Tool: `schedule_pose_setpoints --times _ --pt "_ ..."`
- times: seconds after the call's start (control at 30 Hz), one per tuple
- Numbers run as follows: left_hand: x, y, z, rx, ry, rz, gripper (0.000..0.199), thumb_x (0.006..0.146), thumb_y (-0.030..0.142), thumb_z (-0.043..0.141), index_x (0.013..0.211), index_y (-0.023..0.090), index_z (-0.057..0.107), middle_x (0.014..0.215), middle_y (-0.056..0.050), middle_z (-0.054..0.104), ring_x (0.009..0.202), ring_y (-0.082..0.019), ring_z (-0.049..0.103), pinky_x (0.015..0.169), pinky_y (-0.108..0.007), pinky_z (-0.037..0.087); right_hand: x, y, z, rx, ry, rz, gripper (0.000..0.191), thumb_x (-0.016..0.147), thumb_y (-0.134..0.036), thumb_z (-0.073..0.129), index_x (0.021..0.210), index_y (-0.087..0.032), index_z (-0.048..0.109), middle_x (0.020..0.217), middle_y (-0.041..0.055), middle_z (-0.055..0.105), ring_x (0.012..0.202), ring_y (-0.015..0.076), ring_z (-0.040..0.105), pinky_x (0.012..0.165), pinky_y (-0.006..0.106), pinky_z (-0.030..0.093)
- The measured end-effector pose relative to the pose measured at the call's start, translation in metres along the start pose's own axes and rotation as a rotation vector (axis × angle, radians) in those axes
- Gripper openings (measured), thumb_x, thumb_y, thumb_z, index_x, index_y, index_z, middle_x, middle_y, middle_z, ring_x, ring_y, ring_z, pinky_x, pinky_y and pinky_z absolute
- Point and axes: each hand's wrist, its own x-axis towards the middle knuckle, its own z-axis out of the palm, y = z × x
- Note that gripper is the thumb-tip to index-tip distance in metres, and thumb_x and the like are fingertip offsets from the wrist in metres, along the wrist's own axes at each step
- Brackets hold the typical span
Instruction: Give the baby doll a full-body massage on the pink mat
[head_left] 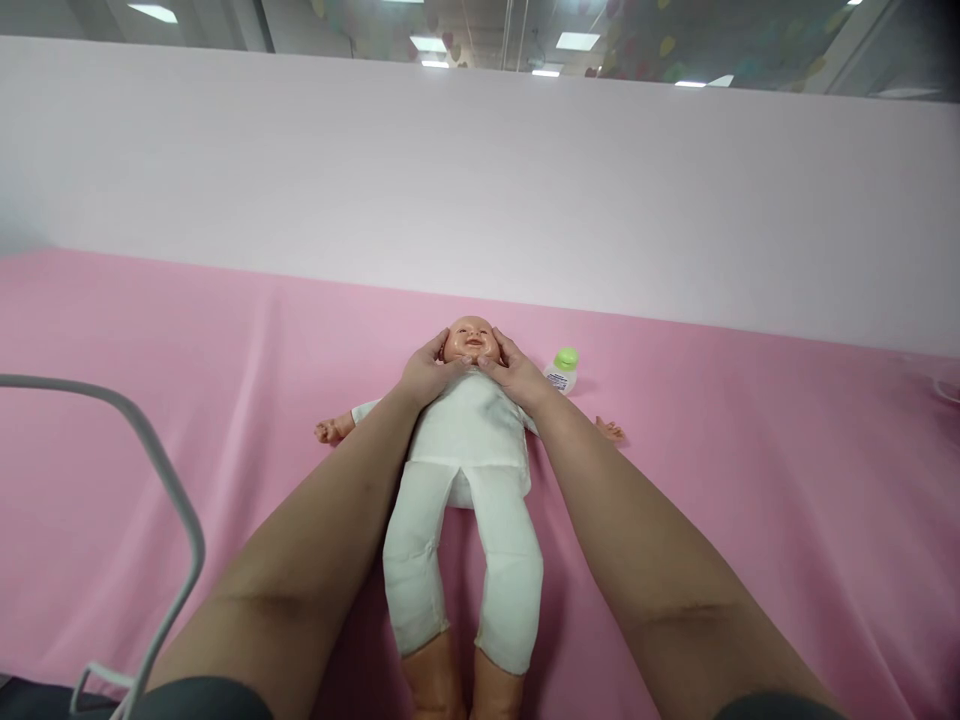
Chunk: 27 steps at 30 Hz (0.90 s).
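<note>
A baby doll [471, 430] in a white top and white trousers lies on its back on a pink sheet, its head at the far end and its feet toward me. My left hand [433, 374] cups the left side of the doll's head, thumb at the chin. On the right side, my right hand [517, 372] cups the head in the same way, its thumb also by the chin. The doll's face shows between both hands. Its arms stretch out sideways, partly hidden under my forearms.
Just right of my right hand stands a small clear bottle [561, 372] with a green cap. A white wall [480, 180] rises behind the pink sheet [300, 340]. At the left, a grey cable [169, 475] curves over the sheet.
</note>
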Motion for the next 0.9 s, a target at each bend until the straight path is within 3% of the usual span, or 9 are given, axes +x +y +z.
schedule_pose_setpoints --times 0.1,0.47,0.9 --pt "-0.002 0.003 0.0 0.094 0.02 0.006 0.114 0.067 0.054 0.093 0.162 0.016 0.043 0.155 -0.014 0.058 0.141 -0.034 0.055 0.118 -0.041 0.044 0.002 0.005 0.002 -0.064 0.04 -0.035 0.103 0.079 -0.059 0.084 0.163 -0.025 0.037 0.162 0.0083 0.049 0.146 0.0264 0.052 0.123 0.04 0.04" --pt "-0.003 0.009 0.002 0.131 0.05 0.002 0.105 0.071 0.047 0.091 0.16 0.014 0.046 0.152 -0.014 0.061 0.138 -0.034 0.057 0.116 -0.042 0.044 0.005 0.007 0.002 -0.126 0.062 -0.069 0.091 0.083 -0.047 0.082 0.161 -0.023 0.04 0.159 0.0103 0.054 0.143 0.0266 0.054 0.122 0.043 0.041" --pt "0.013 -0.018 0.003 -0.09 0.046 0.019 0.084 0.086 0.045 0.08 0.158 0.016 0.049 0.156 -0.012 0.057 0.144 -0.029 0.054 0.122 -0.041 0.039 0.001 -0.004 -0.003 -0.208 0.019 0.008 0.085 0.098 -0.072 0.052 0.166 -0.027 0.031 0.168 0.0054 0.04 0.155 0.0236 0.039 0.129 0.043 0.028"
